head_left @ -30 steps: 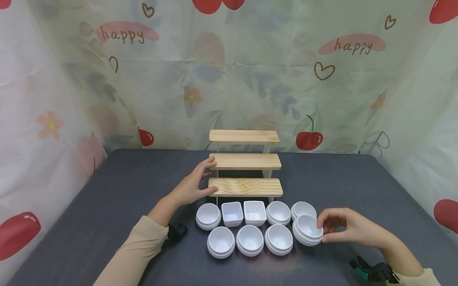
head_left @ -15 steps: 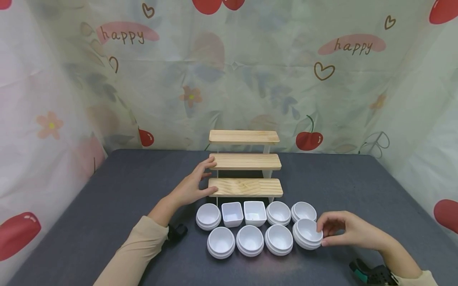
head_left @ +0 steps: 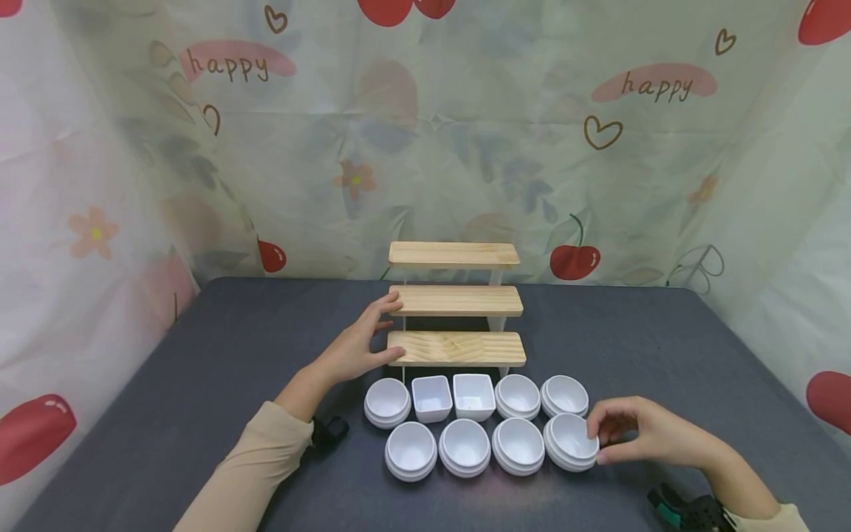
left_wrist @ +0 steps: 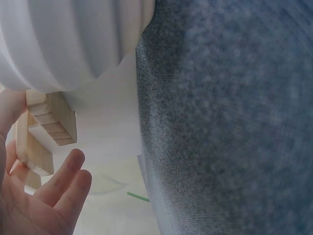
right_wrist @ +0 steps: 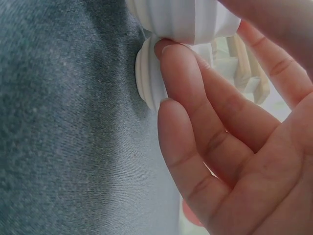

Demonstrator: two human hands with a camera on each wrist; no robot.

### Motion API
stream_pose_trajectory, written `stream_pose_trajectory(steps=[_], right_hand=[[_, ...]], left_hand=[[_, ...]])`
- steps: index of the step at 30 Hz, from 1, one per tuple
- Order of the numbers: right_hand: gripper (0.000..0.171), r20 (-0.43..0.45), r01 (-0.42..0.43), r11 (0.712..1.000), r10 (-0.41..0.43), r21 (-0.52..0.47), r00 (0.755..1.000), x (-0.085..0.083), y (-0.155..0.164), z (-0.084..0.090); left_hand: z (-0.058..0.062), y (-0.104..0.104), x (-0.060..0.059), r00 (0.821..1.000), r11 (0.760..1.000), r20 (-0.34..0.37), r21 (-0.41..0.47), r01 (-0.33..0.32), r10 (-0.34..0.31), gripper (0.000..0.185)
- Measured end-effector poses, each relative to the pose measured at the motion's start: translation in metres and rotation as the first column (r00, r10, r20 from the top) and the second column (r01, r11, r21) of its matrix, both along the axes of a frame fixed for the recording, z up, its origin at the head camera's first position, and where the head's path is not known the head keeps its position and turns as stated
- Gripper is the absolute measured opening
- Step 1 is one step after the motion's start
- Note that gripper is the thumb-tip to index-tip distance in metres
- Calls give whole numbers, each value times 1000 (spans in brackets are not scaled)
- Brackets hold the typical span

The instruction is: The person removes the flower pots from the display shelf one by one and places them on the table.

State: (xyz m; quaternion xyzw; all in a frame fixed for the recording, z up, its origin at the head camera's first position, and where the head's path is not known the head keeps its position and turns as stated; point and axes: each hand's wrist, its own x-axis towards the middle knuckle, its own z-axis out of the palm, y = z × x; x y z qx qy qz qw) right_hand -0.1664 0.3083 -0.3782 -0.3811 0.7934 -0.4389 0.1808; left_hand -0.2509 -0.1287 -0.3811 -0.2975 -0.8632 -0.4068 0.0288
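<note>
Here the right hand (head_left: 648,436) pinches the rim of a round white bowl (head_left: 571,442), thumb and curled fingers (right_wrist: 195,93) closed on its right side, so the bowl lies just left of the palm and sits on the dark grey table (head_left: 199,384), towards the near edge and right of the middle. That bowl ends the front row: to its left, touching or nearly so, stand three more round bowls (head_left: 465,447). Just behind them runs a back row of five dishes, two square cups (head_left: 452,397) in the middle with round ones either side; the rightmost back bowl (head_left: 565,395) stands just beyond the held one.

Behind the rows, around the middle of the table, rises a three-step wooden rack (head_left: 456,303). The left hand (head_left: 359,343) rests against its left end, fingers fairly straight and spread: the fingertips touch the middle step's end and the thumb lies along the lowest step. It grips nothing. The left wrist view shows those fingers beside the rack's plank ends (left_wrist: 51,122), with a ribbed white bowl (left_wrist: 63,39) close above.
</note>
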Motion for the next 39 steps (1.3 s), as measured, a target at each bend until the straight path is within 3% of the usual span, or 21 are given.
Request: stream_pose_trajectory(steps=[39], right_hand=[[17,-3,-15,1000,15,10,1000,-2,-1,-5]], left_hand=[[3,0,2,1000,1000,6,-14,-3,3,71]])
